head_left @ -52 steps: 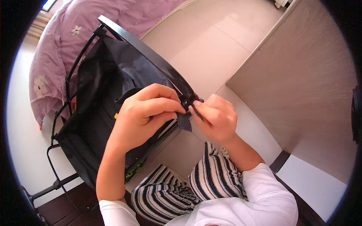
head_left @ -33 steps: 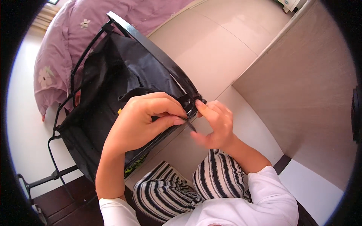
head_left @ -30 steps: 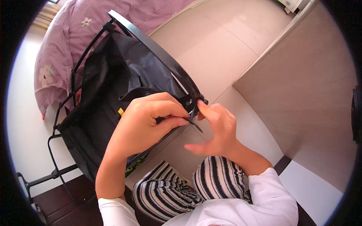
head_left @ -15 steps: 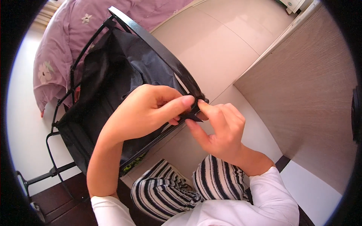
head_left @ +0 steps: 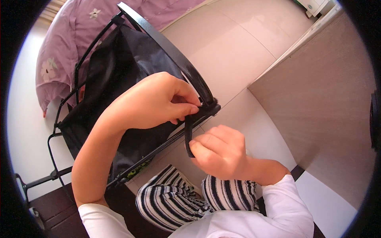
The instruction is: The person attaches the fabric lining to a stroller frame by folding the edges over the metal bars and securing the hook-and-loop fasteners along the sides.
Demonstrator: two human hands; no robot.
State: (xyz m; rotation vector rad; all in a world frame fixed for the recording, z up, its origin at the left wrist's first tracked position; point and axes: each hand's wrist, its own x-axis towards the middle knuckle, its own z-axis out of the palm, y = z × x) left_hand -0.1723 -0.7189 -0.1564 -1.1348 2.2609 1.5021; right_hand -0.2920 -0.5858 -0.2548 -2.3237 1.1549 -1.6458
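Note:
A black folding metal frame point(head_left: 152, 152) with black fabric point(head_left: 109, 85) slung inside it leans in front of me. One broad, shiny curved bar point(head_left: 168, 45) runs down to its near right corner. At that corner my left hand point(head_left: 162, 101) is closed, thumb and fingers pinching the black fabric by the joint. From there a narrow black strap point(head_left: 188, 137) hangs toward me. Its lower end is gripped in my right hand point(head_left: 222, 148), whose fingers are curled into a fist below the corner. The left palm side is hidden.
A purple flowered bedcover point(head_left: 59, 59) hangs behind the frame at the left. To the right stands a wood-grain panel point(head_left: 313, 87), with pale floor tiles point(head_left: 222, 43) in between. Dark wood point(head_left: 59, 210) lies at the lower left, near my striped trouser legs point(head_left: 170, 202).
My right hand has moved down and away from the corner, drawing the strap out with it. My left hand has shifted slightly up and still pinches near the joint.

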